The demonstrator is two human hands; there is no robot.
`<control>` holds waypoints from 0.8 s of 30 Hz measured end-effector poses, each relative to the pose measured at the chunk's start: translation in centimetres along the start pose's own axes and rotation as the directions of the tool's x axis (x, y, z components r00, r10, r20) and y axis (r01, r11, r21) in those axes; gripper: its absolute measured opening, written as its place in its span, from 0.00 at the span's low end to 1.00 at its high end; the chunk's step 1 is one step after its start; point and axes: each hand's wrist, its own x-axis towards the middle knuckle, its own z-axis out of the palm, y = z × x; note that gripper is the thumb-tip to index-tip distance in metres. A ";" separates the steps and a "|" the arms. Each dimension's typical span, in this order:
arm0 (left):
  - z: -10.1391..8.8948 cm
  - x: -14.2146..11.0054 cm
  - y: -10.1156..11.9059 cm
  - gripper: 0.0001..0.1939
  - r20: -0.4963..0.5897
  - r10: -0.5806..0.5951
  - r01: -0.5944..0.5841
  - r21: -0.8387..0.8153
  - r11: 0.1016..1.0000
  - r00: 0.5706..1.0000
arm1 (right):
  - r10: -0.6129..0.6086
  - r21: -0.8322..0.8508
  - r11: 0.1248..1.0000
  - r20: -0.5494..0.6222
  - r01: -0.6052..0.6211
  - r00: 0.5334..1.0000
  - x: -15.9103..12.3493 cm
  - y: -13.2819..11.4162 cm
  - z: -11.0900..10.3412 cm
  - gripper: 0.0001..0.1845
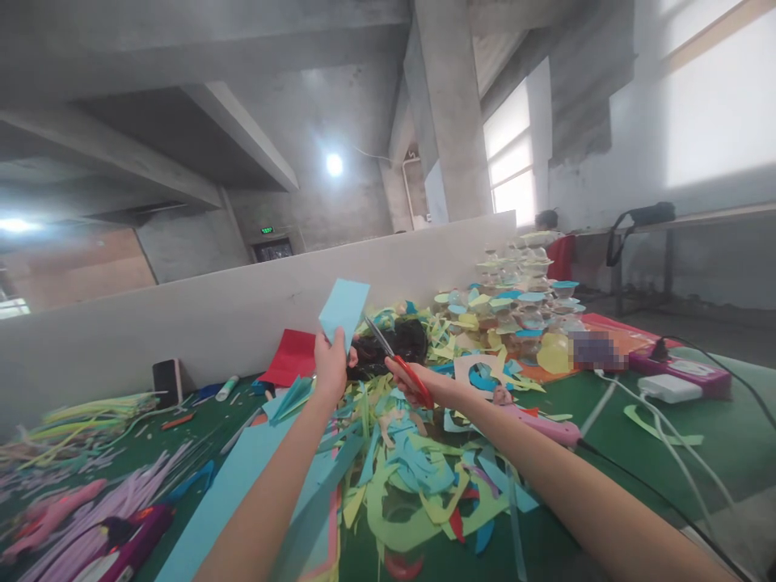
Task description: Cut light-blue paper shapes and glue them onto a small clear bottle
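Can't read any words or numbers from here. Small rectangular green-lit sign [267,230], ten o'clock of head view, above dark doorway [274,251] in grey concrete wall [333,212]: glowing characters too blurred.

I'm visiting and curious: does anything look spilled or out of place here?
Mostly the paper scraps: they sprawl in a tangled heap across the green table, below the right hand, looking spilled rather than stacked.
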 end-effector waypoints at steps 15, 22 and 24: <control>-0.3 0.1 -0.7 0.13 0.194 -0.056 0.037 0.097 0.995 0.979 | 0.088 -0.014 0.996 -0.050 -0.089 0.995 -1.7 -1.8 1.0 0.30; -1.5 0.9 -0.4 0.14 0.326 -0.082 0.013 0.208 0.978 0.942 | 0.132 -0.016 0.991 -0.016 -0.132 0.991 -1.3 -1.4 0.7 0.32; -1.8 1.1 -0.2 0.13 0.350 -0.091 0.007 0.237 0.972 0.932 | 0.146 -0.014 0.989 0.005 -0.146 0.989 -1.2 -1.2 0.6 0.33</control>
